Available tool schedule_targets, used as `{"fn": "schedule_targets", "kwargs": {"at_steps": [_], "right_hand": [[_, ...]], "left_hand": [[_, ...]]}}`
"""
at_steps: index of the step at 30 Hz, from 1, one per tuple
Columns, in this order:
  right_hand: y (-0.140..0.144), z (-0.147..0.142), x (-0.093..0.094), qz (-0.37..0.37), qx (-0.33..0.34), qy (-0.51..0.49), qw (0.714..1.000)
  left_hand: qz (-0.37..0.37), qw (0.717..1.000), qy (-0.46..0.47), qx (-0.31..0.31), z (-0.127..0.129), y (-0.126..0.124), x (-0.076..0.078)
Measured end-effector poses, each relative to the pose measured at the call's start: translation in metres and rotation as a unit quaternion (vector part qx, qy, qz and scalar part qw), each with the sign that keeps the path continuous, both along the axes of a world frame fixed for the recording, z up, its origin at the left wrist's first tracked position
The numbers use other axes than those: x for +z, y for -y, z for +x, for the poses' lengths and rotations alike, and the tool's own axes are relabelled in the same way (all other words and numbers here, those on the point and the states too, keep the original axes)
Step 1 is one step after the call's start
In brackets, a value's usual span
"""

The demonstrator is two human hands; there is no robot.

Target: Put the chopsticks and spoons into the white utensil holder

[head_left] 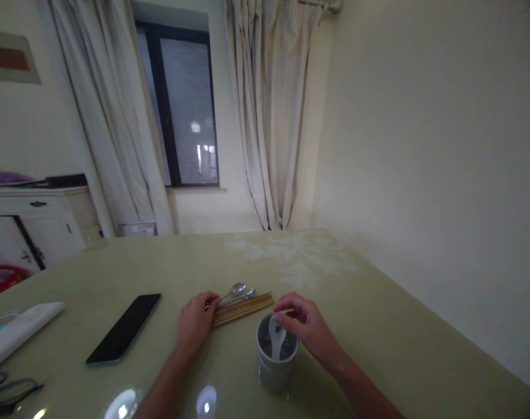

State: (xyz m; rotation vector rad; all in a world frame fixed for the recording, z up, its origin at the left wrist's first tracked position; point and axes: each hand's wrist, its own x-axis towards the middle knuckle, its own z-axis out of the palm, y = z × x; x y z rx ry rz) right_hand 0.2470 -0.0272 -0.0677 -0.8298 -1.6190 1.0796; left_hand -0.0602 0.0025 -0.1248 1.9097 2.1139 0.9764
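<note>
A room in a home, most likely a dining room, is shown. A dark-framed window (184, 107) is flanked by long cream fabric curtains (269, 110), and a white wooden sideboard with dark handles (33, 224) is set against the left wall. A glossy pale-green dining table (378, 326) is laid with brown wooden chopsticks (243, 308), metal spoons (236, 291) and a black smartphone (124, 327).

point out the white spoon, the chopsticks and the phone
white spoon (276, 339), head view, on its bowl inside the cup
chopsticks (243, 308), head view, mid-bundle
phone (124, 329), head view, centre of its dark screen
</note>
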Motion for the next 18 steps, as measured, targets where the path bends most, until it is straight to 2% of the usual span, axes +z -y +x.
{"fn": "schedule_targets", "kwargs": {"at_steps": [4, 12, 16, 18], "right_hand": [[0.003, 0.000, 0.002, -0.004, -0.005, 0.007, 1.000], [0.005, 0.005, 0.009, 0.114, -0.047, 0.074, 0.990], [0.008, 0.004, 0.011, 0.118, -0.042, 0.076, 0.989], [0.008, 0.003, 0.011, 0.108, -0.036, 0.070, 0.991]], "left_hand": [[-0.015, 0.999, -0.030, 0.015, 0.001, 0.000, -0.001], [-0.030, 0.997, -0.065, 0.026, 0.000, 0.001, -0.003], [-0.012, 0.996, -0.078, 0.033, 0.010, 0.006, 0.006], [0.030, 0.998, -0.048, -0.002, 0.026, 0.013, 0.014]]}}
